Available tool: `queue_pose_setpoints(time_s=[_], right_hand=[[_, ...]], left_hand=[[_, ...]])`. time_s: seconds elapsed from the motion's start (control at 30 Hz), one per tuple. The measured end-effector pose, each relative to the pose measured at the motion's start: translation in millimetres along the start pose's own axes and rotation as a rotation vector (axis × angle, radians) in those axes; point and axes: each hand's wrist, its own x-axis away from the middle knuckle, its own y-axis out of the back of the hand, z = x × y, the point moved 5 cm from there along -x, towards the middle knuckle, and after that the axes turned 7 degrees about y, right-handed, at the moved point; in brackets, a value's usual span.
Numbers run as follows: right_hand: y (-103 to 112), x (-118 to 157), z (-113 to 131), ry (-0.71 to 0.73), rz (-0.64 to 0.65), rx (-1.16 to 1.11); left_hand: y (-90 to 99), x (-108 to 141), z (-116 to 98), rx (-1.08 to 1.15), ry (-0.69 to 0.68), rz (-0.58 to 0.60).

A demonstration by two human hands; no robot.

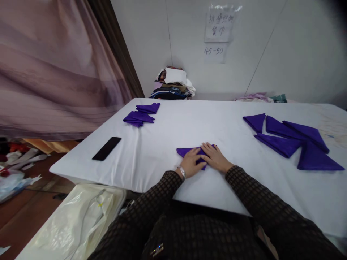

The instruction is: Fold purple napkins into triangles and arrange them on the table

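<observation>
Both my hands — left hand (191,163), right hand (215,157) — lie flat, fingers spread, pressing the purple napkin (187,151) on the bench (168,144), gripping nothing. It looks soft and light — best pinched by the corner beyond my left fingers.

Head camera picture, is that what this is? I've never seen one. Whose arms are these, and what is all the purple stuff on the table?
Yes, the camera sits on a person's head and looks down, so the arms in dark checked sleeves are their own. There is no machine here. Both the left hand and the right hand lie flat on a purple cloth at the near side of a white table, pressing it rather than gripping it. To the right lie purple triangles, folded cloths spread side by side. At the far left is a small pile of folded purple cloths, and nearer, a black phone. Mixed clothes are stacked by the wall.
</observation>
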Motion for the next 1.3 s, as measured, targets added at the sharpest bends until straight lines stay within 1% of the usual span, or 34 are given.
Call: queue_pose_setpoints(time_s=[0.07,0.1,0.13,0.2,0.27,0.37,0.47,0.53,0.63,0.77,0.87,1.0,1.17,1.3], right_hand=[[0.0,0.5,-0.9,0.012,-0.017,0.024],[0.5,0.7,-0.5,0.015,-0.021,0.038],[1.3,1.0,0.3,0.016,-0.023,0.05],[4.5,1.4,3.3,0.021,-0.028,0.076],[10.0,1.7,8.3,0.043,-0.047,0.107],[19.0,2.9,19.4,0.104,-0.081,0.136],[22.1,6.9,33.0,0.197,-0.053,0.112],[21.9,11.5,40.7,0.245,-0.026,0.09],[21.1,20.2,48.7,0.29,-0.021,0.076],[13.8,30.6,54.1,0.354,0.006,0.064],[9.8,33.5,52.7,0.351,-0.001,0.062],[10.9,34.7,48.6,0.322,-0.038,0.106],[7.3,41.8,47.8,0.337,-0.045,0.094],[7.1,45.6,50.7,0.333,-0.029,0.076]], left_hand=[[19.0,-1.6,34.3,0.009,0.123,-0.091],[28.6,-1.4,54.9,0.054,0.23,-0.154],[34.4,-0.8,73.8,0.122,0.319,-0.167],[37.4,0.3,102.1,0.322,0.438,-0.107],[35.5,0.6,114.6,0.477,0.478,-0.029],[33.5,-1.3,114.5,0.534,0.482,0.011],[32.4,-3.8,108.5,0.533,0.495,0.041],[33.3,-4.2,105.5,0.54,0.51,0.065],[36.6,-1.9,101.3,0.572,0.536,0.114],[39.3,2.4,93.2,0.649,0.576,0.197],[39.6,2.6,88.8,0.707,0.618,0.195],[38.8,5.6,85.6,0.755,0.646,0.169],[33.5,25.5,83.4,0.883,0.661,0.221],[27.4,39.6,84.0,1.005,0.698,0.172]])
